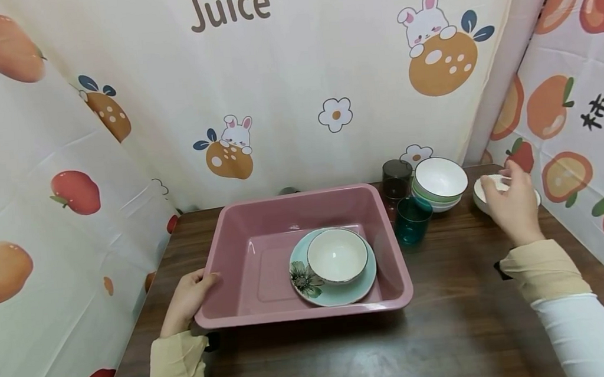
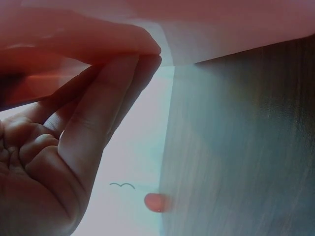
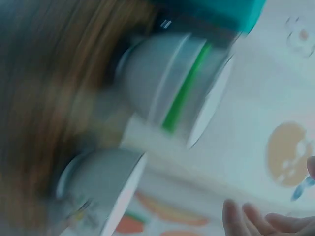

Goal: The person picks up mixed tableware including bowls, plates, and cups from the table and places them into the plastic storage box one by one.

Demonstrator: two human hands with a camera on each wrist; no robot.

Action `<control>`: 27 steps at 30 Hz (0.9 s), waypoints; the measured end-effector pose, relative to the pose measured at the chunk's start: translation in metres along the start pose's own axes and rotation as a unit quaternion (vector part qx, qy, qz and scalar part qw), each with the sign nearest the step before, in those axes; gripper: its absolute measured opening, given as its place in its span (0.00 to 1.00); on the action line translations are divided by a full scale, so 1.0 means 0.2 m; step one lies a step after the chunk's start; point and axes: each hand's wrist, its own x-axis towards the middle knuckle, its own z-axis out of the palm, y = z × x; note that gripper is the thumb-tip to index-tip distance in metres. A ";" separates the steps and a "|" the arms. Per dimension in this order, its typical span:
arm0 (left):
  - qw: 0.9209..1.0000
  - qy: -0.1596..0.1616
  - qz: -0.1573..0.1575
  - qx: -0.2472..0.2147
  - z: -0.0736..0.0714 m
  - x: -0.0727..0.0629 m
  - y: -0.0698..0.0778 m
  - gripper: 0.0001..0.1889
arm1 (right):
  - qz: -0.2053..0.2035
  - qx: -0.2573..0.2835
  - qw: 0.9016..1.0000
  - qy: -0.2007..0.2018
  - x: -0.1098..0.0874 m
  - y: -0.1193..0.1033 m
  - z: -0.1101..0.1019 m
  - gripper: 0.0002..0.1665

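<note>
My left hand point(image 1: 185, 298) grips the left rim of a pink plastic tub point(image 1: 306, 314), thumb on top; in the left wrist view its fingers point(image 2: 93, 113) meet the tub's underside. Inside the tub, a pale blue plate point(image 1: 355, 294) with a dark flower bears a white bowl point(image 1: 337, 255). Over at the right, my right hand point(image 1: 516, 207) hovers above another white bowl point(image 1: 481, 197), partly hiding it. The right wrist view, blurred, shows the fingertips point(image 3: 231, 216) apart from that bowl, with nothing held between them.
Left of the right hand stand stacked bowls point(image 1: 441, 178), one with a green band, beside a teal glass point(image 1: 413, 222) and a dark glass point(image 1: 396, 180) close to the tub's right wall. Printed curtains point(image 1: 292, 65) enclose the wooden table point(image 1: 466, 317) at the back and sides.
</note>
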 end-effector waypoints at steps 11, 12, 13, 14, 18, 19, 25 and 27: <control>1.000 0.002 0.000 -0.004 0.00 -0.01 0.00 0.21 | 0.053 -0.092 0.993 -0.047 0.12 0.28 -0.11 0.47; 1.000 0.002 0.000 -0.004 0.00 -0.01 0.00 0.21 | 0.057 -0.103 0.991 -0.055 0.12 0.30 -0.12 0.47; 1.000 0.002 0.000 -0.003 0.00 0.00 0.00 0.21 | 0.059 -0.110 0.990 -0.059 0.12 0.32 -0.12 0.47; 1.000 0.003 0.000 -0.002 0.00 0.00 0.00 0.21 | 0.063 -0.115 0.989 -0.064 0.12 0.33 -0.11 0.47; 1.000 0.004 0.000 0.000 0.00 0.00 0.00 0.21 | 0.081 -0.133 0.986 -0.067 0.12 0.39 -0.10 0.44; 1.000 0.004 0.000 0.000 0.00 0.00 0.00 0.21 | 0.089 -0.134 0.985 -0.068 0.12 0.40 -0.10 0.44; 1.000 0.004 0.001 -0.004 0.01 0.00 0.00 0.20 | 0.137 -0.145 0.976 -0.088 0.12 0.45 -0.08 0.46; 1.000 0.004 0.001 -0.005 0.01 0.00 0.00 0.21 | 0.145 -0.146 0.974 -0.097 0.12 0.46 -0.08 0.46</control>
